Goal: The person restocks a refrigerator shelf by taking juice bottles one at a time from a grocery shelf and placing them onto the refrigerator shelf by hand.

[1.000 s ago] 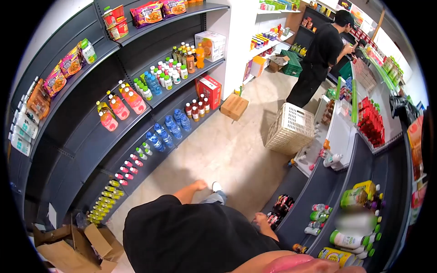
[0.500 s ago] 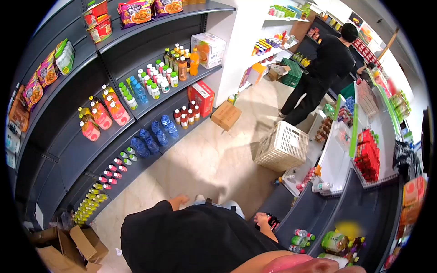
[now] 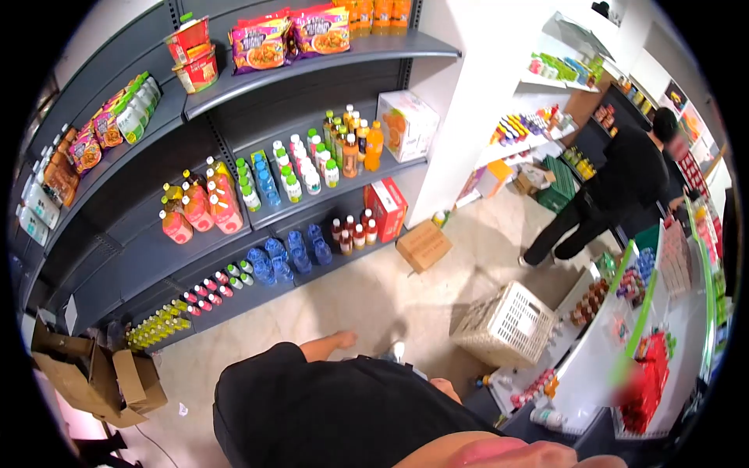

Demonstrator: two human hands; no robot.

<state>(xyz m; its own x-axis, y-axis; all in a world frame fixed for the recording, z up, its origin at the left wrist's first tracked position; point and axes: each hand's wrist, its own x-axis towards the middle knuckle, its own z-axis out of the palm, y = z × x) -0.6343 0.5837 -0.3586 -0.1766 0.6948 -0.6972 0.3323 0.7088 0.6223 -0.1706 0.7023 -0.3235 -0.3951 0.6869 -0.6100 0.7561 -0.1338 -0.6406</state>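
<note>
My left hand [image 3: 343, 340] hangs past the edge of my black shirt, over the pale floor. It looks loosely open and holds nothing I can see. My right hand [image 3: 445, 388] is low in front of my body, partly behind the shirt; its fingers are hidden, and whether it holds anything does not show. The thing nearest to it is a white plastic crate [image 3: 507, 324] on the floor, apart from the hand. Ahead on the left, the dark shelf unit [image 3: 312, 246] carries blue water bottles [image 3: 269, 265], pink-labelled juice bottles [image 3: 222, 204] and small white bottles [image 3: 292, 183].
A cardboard box [image 3: 424, 246] lies on the floor by the shelf end. Open cartons [image 3: 133, 382] stand at the lower left. A person in black [image 3: 616, 179] stands at the back right. White shelves with red packets [image 3: 646, 382] line the right side.
My view has swung right to left across the aisle, so the shelves sit further right. The dark-capped items beside my right hand no longer show. The co-worker stays near the back shelves.
</note>
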